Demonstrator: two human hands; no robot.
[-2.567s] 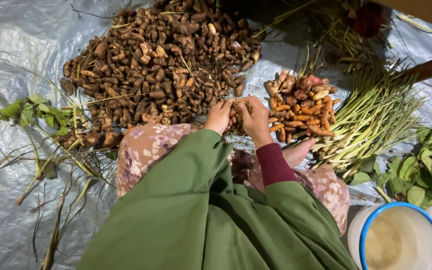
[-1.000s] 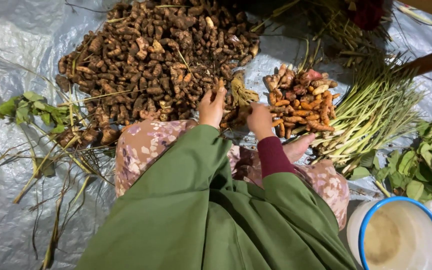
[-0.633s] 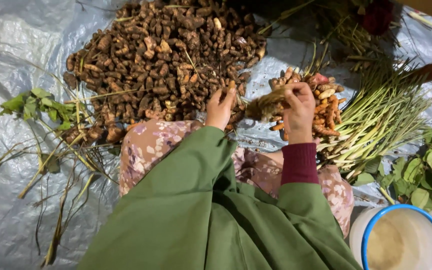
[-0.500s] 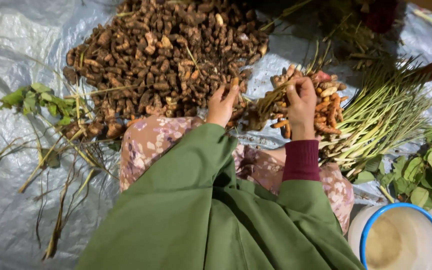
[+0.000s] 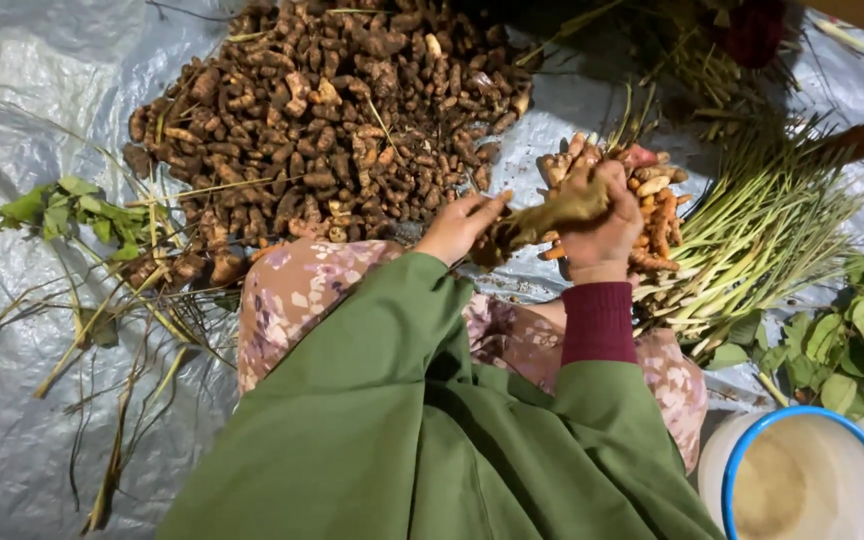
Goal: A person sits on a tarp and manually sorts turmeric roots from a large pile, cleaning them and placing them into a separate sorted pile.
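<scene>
Root heap [image 5: 332, 130] on grey tarp [image 5: 12, 100]

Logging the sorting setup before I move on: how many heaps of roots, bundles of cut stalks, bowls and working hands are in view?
Root heaps: 2, the big brown pile and the smaller orange pile
Cut stalk bundles: 1, pale green stalks
Bowls: 1, blue-rimmed bowl
Hands: 2, left hand and right hand, both on one root clump
Total: 6

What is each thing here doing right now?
left hand: gripping one end of the root clump
right hand: closed on the root clump
root clump: held up between both hands
brown root pile: heaped, muddy
orange root pile: heaped, cleaned
white bowl: upright
</scene>
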